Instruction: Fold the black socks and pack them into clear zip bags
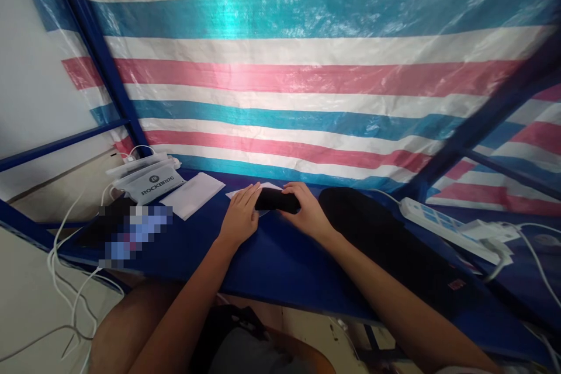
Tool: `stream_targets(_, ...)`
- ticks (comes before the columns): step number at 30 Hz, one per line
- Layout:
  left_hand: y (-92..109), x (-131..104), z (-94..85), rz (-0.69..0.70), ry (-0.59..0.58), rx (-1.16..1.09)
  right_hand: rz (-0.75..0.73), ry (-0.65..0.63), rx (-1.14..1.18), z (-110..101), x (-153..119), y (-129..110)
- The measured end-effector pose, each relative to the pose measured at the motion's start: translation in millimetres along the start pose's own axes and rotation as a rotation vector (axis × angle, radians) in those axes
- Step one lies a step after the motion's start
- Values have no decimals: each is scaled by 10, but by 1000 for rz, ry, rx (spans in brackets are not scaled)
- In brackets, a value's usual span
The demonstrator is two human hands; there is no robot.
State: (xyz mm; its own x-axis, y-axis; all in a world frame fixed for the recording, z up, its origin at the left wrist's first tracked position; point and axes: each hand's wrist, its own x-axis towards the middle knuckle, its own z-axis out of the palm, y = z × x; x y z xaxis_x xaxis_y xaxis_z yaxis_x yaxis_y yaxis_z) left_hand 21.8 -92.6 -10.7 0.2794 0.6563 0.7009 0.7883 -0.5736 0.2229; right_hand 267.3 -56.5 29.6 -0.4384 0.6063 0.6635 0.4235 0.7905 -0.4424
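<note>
Between my hands is a short, black, roll-shaped bundle that looks like fabric (276, 200); its exact kind cannot be made out. My left hand (241, 211) is against its left end, fingers together and pointing forward. At the other end, the fingers and thumb of my right hand (307, 210) close around it. White paper or thin plastic (265, 186) shows behind and beneath the bundle, partly covered by my hands. A long black cloth piece (377, 234) with a small reddish mark lies flat to the right, partly under my right forearm.
The blue bench surface (280, 263) carries a white folded sheet (195, 196), a translucent ROCKBROS pouch (151, 183) and a blurred-out screen (138, 234) on the left. A power strip (453, 228) with cables lies right. Blue frame posts (99, 52) and striped plastic sheeting (307, 76) stand around.
</note>
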Motion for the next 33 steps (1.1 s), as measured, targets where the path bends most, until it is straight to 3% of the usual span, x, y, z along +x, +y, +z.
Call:
stream_targets(5,74,12,-55,34,-39,-161,-64,-30,-76,40,-20,-8)
stream_targets(10,11,-48,-128,-23,-80,-268,-120,-40,-90,63,-40,41)
stream_targets(16,-82,-102,-31,51,-198,-154,-94,-45,12,41,-43,42)
stream_targets(20,-26,-82,-1,53,-199,-112,-66,-56,109,38,-40,-8)
stream_targets(26,36,-55,-93,95,-195,-96,-5,-64,248,65,-48,21)
stream_targets(30,14,-38,-115,33,-173,-62,48,-78,286,92,-58,26)
stream_targets(33,-7,-35,-131,-1,-152,-30,4,-127,229,66,-46,-17)
